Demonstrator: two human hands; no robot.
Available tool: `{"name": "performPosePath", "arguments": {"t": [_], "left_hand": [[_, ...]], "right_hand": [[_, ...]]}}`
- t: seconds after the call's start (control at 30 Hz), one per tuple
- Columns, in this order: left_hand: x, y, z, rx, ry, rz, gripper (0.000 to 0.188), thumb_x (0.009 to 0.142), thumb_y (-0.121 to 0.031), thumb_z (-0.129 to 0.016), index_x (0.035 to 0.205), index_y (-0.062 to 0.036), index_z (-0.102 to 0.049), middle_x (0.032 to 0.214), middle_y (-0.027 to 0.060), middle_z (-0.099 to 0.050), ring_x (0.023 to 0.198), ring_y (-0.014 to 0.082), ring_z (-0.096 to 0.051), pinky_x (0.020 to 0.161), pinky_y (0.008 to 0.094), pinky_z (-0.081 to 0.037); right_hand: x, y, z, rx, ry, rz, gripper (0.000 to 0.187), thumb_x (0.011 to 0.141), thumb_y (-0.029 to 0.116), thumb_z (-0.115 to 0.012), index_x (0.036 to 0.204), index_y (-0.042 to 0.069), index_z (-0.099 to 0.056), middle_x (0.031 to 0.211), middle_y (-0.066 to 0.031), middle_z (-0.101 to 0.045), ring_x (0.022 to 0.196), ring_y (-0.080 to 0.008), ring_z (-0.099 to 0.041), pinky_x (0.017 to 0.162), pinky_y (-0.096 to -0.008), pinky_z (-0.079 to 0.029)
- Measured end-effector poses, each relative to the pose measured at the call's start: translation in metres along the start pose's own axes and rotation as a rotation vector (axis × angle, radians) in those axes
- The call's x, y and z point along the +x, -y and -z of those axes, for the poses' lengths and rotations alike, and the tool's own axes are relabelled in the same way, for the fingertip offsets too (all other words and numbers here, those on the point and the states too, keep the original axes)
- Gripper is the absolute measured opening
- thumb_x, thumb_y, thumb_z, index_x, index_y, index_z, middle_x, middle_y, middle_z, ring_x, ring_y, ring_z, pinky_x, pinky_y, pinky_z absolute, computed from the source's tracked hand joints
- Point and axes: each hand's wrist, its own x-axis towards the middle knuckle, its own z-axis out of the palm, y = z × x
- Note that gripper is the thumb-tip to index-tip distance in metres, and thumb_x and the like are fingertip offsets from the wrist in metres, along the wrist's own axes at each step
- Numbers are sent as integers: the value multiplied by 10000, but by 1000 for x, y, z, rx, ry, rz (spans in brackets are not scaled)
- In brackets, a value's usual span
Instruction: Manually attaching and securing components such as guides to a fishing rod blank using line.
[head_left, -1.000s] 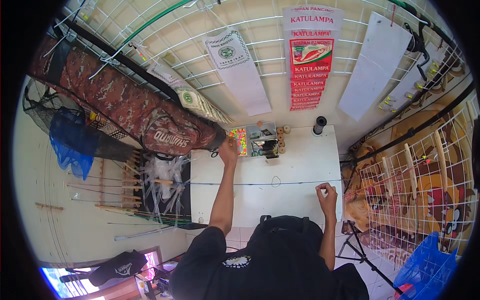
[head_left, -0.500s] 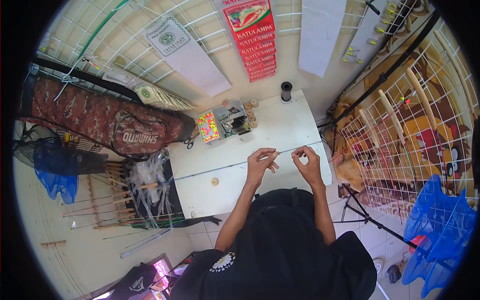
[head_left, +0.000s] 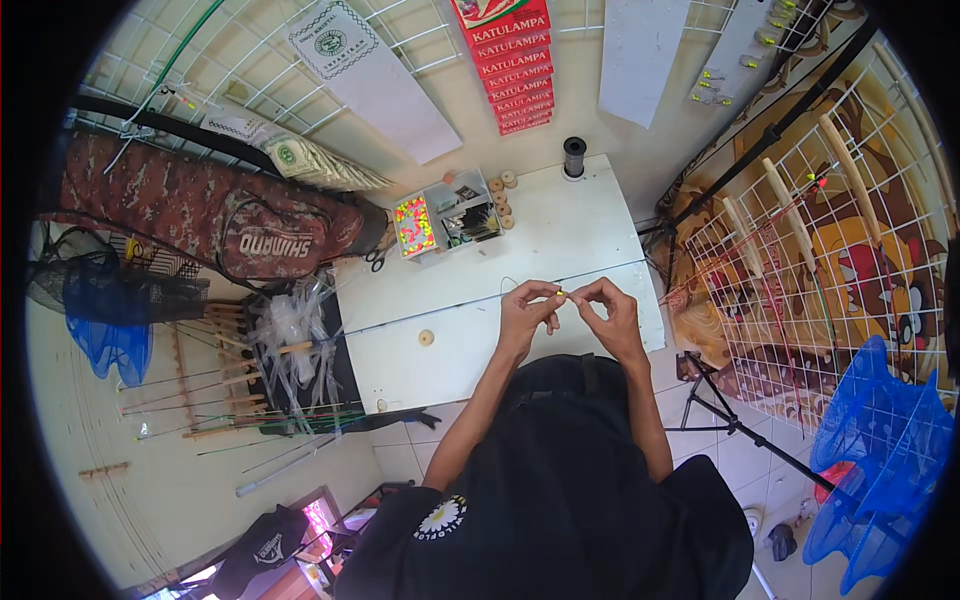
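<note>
Above the near part of the white table, my two hands meet fingertip to fingertip. My left hand pinches a tiny yellow piece with a dark end, too small to name. From the right, the thumb and forefinger of my right hand close together right beside that piece. Whatever lies between them is too fine to make out. A thin loop of line shows just beyond my left hand. To the left on the table lies a small round wooden spool.
A divided box with bright small beads stands at the back, with scissors on its left and several wooden spools on its right. A dark line spool stands at the back right. Blue nets hang on the right.
My right hand has come in to my left, so the fingertips now meet at the yellow piece. The camera has tilted a little, and the table sits higher in the picture.
</note>
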Motion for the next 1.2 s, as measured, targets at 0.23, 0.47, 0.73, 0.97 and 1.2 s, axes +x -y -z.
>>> {"name": "performPosePath", "arguments": {"t": [0.23,0.47,0.73,0.97,1.2], "left_hand": [[0,-2,3,5,7,1,202,822,-40,-737,984,39,-644,890,127,-686,501,128,-585,401,220,-396],[0,-4,3,-9,16,-10,172,807,-14,-736,944,43,-650,872,149,-695,474,112,-534,396,214,-382],[-1,-5,2,1,24,-24,185,822,-60,-747,962,31,-669,835,114,-697,467,84,-527,396,202,-358],[-2,-9,3,31,56,-11,195,804,-27,-748,969,36,-667,810,100,-692,475,77,-526,398,196,-360],[-3,-21,2,161,165,-34,275,788,-36,-764,1039,32,-672,824,91,-707,471,44,-524,404,178,-389]], "right_hand": [[0,16,1,8,30,11,63,856,6,-646,902,-36,-639,920,-112,-698,880,-154,-658,872,-310,-514],[0,22,0,-5,24,11,72,854,11,-651,907,-39,-649,918,-111,-705,874,-151,-657,869,-308,-513],[0,21,-2,-39,-33,44,100,829,50,-679,893,-27,-671,851,-99,-704,817,-171,-676,793,-300,-521],[-1,22,-3,-53,-39,23,102,831,58,-680,875,-33,-662,831,-104,-697,806,-169,-673,789,-302,-520],[-2,17,2,-61,30,-45,119,843,84,-689,858,-28,-653,816,-92,-693,798,-164,-676,785,-301,-517]]}}
